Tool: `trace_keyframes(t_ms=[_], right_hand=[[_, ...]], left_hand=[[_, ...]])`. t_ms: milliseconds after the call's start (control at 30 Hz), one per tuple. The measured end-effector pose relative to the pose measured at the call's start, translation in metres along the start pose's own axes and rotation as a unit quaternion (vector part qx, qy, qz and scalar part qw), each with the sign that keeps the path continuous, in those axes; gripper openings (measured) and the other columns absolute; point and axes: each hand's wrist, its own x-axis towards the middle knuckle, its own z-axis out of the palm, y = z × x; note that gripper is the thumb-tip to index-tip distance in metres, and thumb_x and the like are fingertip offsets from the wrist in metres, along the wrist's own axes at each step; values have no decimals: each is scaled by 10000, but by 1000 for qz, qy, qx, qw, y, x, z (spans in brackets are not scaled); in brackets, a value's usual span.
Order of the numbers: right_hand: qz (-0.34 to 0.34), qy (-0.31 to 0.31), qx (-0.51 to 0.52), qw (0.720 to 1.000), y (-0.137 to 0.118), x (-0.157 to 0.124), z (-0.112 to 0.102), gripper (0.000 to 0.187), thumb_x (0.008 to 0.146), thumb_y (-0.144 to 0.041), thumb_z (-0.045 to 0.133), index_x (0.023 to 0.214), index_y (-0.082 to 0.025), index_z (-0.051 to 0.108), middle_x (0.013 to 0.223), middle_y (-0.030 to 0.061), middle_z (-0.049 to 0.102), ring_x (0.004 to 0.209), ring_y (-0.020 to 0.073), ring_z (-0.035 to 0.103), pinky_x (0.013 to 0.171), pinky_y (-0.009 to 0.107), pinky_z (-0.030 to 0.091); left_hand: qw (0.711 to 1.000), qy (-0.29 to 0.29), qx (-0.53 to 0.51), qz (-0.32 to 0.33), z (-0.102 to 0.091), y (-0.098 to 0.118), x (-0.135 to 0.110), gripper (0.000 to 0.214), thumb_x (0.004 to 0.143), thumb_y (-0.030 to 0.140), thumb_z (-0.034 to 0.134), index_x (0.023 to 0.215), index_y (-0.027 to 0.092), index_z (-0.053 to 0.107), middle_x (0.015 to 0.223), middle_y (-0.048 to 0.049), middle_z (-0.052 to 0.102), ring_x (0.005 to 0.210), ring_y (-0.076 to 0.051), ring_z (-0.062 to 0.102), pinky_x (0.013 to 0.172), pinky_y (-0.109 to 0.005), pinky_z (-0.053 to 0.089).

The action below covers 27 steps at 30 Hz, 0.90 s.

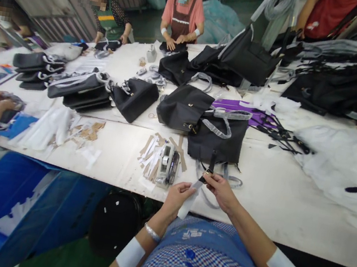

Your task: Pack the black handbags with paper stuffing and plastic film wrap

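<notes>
Between my hands is a black strap [211, 161] with a gold-coloured buckle, joined to or lying against a black handbag [210, 141] on the table. My right hand [221, 192] pinches the strap at the buckle. A white strip [187, 204], paper or thin wrapping, hangs from the strap's lower end, and my left hand [176, 200] has thumb and fingers closed on its upper part. Grey wrapped handles [234, 180] of the bag lie beyond my right hand. Left of the bag stands a tape dispenser [165, 163].
Paper and cardboard strips [150, 158] lie around the dispenser. More black handbags [139, 99] line the table's middle. At right are a heap of white wrapping [343, 158], black straps [287, 141] and purple sheets [237, 111]. A blue bin [58, 209] stands below left. Co-workers [184, 19] work opposite.
</notes>
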Motion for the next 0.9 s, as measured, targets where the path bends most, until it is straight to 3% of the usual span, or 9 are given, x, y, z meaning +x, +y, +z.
trace_keyframes(t_ms=[133, 267, 400, 700, 900], right_hand=[[29, -6, -28, 999, 11, -2, -3, 331, 591, -469, 861, 788, -224, 757, 880, 31, 710, 806, 164, 579, 714, 282, 408], [50, 2, -25, 998, 16, 5, -11, 379, 660, -586, 774, 822, -244, 756, 943, 55, 724, 788, 173, 589, 699, 302, 429], [39, 23, -24, 999, 17, 17, -18, 380, 603, -572, 816, 744, -228, 737, 866, 45, 712, 732, 150, 559, 670, 281, 422], [-2, 40, -53, 998, 18, 24, -18, 410, 574, -554, 834, 708, -184, 719, 718, 27, 679, 670, 135, 543, 668, 285, 414], [-1, 29, -55, 998, 16, 19, -15, 420, 586, -572, 821, 698, -181, 715, 676, 15, 653, 628, 120, 532, 633, 274, 420]], left_hand=[[1000, 3, 9, -3, 4, -12, 14, 425, 575, 398, 869, 875, 121, 751, 789, -83, 754, 689, -181, 664, 662, -270, 494], [1000, 15, 20, 0, 2, -27, 20, 405, 577, 401, 861, 847, 120, 749, 758, -74, 746, 666, -171, 651, 652, -268, 487], [1000, 14, 27, -1, 0, -35, 22, 407, 591, 402, 845, 873, 124, 750, 792, -80, 753, 675, -177, 660, 668, -281, 498], [998, 5, 59, 30, 4, -35, 26, 386, 555, 322, 871, 869, 131, 754, 852, -103, 764, 787, -221, 694, 753, -309, 516], [999, 5, 46, 29, 8, -33, 26, 458, 603, 372, 848, 970, 120, 740, 937, -131, 759, 825, -225, 697, 768, -324, 522]])
